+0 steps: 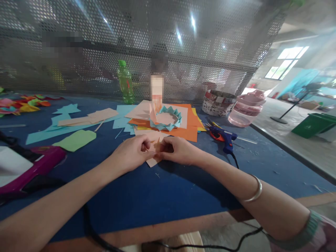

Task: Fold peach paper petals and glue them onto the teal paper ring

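My left hand (133, 150) and my right hand (180, 149) meet at the middle of the blue table. Both are closed, thumb and forefinger tips pinched around a small folded piece of peach paper (157, 146). The fingers hide much of it. Under and behind the fingertips lies a peach paper sheet (151, 163), its lower corner pointing toward me. Just beyond my hands a ring of folded turquoise paper points (169, 126) rests on stacked peach and orange sheets (193, 120). Some peach folded pieces (153, 115) stand at the ring's left side.
Right of my hands lies a blue glue gun (223, 136) near orange-handled scissors (215, 135). Behind them stand a woven basket (217, 105) and a pink water jug (243, 112). A green bottle (125, 84), paper strips (76, 120) and a magenta device (49, 159) are leftward.
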A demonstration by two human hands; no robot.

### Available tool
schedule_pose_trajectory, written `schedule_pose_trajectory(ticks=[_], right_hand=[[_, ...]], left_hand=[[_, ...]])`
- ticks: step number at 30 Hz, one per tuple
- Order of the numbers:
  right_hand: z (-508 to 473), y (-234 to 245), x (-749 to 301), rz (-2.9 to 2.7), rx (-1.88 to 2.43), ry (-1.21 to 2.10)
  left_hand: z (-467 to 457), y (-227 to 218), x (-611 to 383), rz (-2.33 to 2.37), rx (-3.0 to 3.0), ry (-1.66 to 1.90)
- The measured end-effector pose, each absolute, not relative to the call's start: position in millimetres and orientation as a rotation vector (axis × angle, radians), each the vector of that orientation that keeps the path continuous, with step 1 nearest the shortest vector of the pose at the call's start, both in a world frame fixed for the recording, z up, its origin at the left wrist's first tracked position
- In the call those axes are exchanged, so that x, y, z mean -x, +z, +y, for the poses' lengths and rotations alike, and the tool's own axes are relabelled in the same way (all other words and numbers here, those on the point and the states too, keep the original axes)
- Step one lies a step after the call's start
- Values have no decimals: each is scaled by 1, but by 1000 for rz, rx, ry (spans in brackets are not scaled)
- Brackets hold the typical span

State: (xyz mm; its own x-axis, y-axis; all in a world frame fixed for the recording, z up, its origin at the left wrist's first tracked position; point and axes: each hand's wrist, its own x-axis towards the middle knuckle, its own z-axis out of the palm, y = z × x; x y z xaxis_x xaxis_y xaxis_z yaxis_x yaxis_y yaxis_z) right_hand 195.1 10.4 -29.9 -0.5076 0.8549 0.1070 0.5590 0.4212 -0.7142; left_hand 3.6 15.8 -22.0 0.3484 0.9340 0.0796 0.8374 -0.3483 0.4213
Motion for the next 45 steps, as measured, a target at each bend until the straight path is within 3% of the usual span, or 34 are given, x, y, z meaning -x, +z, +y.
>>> schedule_pose_trajectory(ticks=[4, 24, 32, 45], right_hand=[[8, -30, -192, -2246, 1234, 737], [8, -32, -192, -2190, 1244, 775], [6, -30, -191, -2200, 1253, 766], [1, -28, -189, -2190, 1220, 707]], left_hand=[[15, -22, -3, 1560, -2312, 437], [34, -26, 14, 1751, -2335, 505], [26, -22, 14, 1547, -2385, 868], [29, -24, 2, 1274, -1955, 808]])
